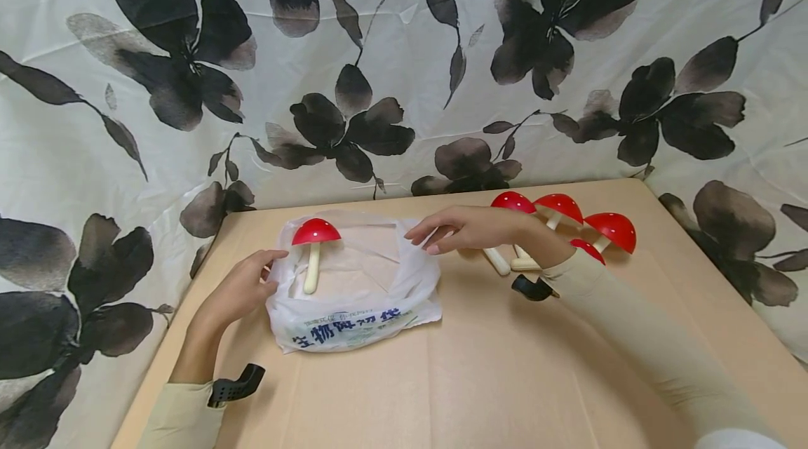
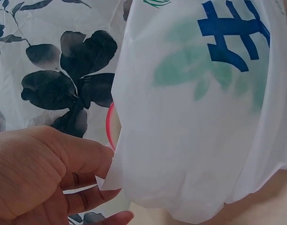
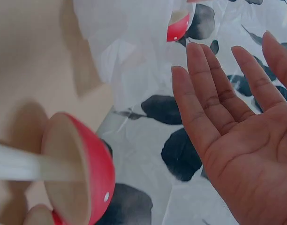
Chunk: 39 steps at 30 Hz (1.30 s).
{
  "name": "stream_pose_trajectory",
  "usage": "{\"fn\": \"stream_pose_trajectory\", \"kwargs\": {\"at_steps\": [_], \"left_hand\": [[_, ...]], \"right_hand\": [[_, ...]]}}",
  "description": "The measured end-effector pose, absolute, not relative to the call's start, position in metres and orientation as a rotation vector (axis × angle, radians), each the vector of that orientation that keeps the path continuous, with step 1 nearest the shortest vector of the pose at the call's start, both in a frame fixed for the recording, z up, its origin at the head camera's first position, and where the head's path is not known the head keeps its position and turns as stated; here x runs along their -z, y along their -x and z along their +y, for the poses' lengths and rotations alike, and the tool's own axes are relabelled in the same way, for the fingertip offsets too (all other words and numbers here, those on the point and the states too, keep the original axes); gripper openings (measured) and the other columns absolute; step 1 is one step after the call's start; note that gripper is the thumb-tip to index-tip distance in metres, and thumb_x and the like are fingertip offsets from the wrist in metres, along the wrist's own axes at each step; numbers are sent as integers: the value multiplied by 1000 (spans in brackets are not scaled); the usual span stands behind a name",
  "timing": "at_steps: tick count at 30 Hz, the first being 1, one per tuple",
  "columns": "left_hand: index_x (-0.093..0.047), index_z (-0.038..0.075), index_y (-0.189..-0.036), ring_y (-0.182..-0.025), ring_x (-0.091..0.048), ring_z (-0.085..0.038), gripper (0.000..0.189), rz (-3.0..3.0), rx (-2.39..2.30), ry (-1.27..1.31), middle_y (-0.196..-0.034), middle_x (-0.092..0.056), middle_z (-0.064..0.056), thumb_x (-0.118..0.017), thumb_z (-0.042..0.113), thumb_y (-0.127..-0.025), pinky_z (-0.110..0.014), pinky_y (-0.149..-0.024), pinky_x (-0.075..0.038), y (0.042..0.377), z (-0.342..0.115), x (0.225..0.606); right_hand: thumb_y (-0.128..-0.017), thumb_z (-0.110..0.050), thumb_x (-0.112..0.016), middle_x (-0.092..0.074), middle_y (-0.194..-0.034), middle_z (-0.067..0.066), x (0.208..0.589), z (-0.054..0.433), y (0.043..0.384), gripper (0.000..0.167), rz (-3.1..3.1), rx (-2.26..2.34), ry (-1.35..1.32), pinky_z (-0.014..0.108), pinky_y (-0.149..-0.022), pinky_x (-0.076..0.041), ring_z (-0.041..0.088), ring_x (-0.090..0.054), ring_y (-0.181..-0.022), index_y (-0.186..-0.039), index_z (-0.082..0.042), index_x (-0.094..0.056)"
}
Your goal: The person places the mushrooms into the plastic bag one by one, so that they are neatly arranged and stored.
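A white plastic bag (image 1: 356,328) with blue lettering lies on the table, its mouth spread wide. One toy mushroom (image 1: 315,233), red-capped with a pale stem, rests within the bag's opening. At the bag's left rim my left hand (image 1: 243,287) pinches the plastic edge between thumb and fingers; the left wrist view shows the bag's corner (image 2: 109,180) there. My right hand (image 1: 476,228) reaches over the bag's right rim, palm bare and fingers extended in the right wrist view, holding nothing. Several more red mushrooms (image 1: 611,230) lie beyond the right forearm, partly hidden by it.
A light wooden table (image 1: 404,393) carries everything. Behind and around it hangs a white cloth (image 1: 442,77) with dark flowers. In the right wrist view a mushroom (image 3: 99,164) lies close to the right hand's side.
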State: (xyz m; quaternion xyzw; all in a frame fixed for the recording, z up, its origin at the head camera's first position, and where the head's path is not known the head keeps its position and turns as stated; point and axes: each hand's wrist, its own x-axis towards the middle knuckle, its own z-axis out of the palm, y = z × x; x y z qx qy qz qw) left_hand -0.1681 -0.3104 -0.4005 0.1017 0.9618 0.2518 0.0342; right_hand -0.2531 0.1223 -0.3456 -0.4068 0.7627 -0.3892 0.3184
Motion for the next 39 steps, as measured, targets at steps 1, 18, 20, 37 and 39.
{"fn": "stream_pose_trajectory", "kwargs": {"at_steps": [1, 18, 20, 37, 39], "left_hand": [[-54, -7, -138, -96, -57, -33, 51, 2957, -774, -315, -118, -61, -22, -61, -5, -88, -33, -72, -49, 168, -311, 400], [-56, -6, -137, -96, -57, -32, 49, 2968, -781, -333, -122, -60, -23, -61, -6, -88, -33, -72, -48, 166, -310, 400], [-56, -6, -136, -96, -57, -32, 49, 2972, -784, -343, -122, -60, -23, -61, -6, -87, -35, -73, -48, 166, -310, 400], [-59, -7, -133, -92, -57, -29, 47, 3002, -749, -394, -117, -62, -22, -61, -8, -86, -37, -74, -48, 164, -309, 403], [-59, -7, -132, -92, -58, -29, 47, 3005, -748, -395, -118, -62, -22, -61, -9, -85, -37, -74, -48, 164, -309, 403]], "right_hand": [[-98, -21, -66, -54, -148, 8, 345, 126, 253, 47, 2008, 1029, 1052, 41, -107, -47, 27, -56, -132, -144, -14, -58], [-96, -25, -70, -65, -132, 3, 356, 183, 251, 48, 2143, 1055, 939, 41, -98, -54, 24, -63, -121, -143, -24, -59], [-95, -24, -71, -64, -134, 6, 358, 189, 251, 49, 2150, 1063, 940, 44, -96, -54, 26, -62, -120, -143, -22, -60], [-90, -27, -76, -69, -125, 10, 381, 230, 248, 48, 2248, 1035, 900, 44, -90, -57, 25, -64, -115, -136, -17, -64], [-89, -26, -78, -69, -123, 10, 383, 233, 248, 49, 2295, 1003, 902, 38, -87, -58, 24, -63, -114, -135, -18, -65]]}}
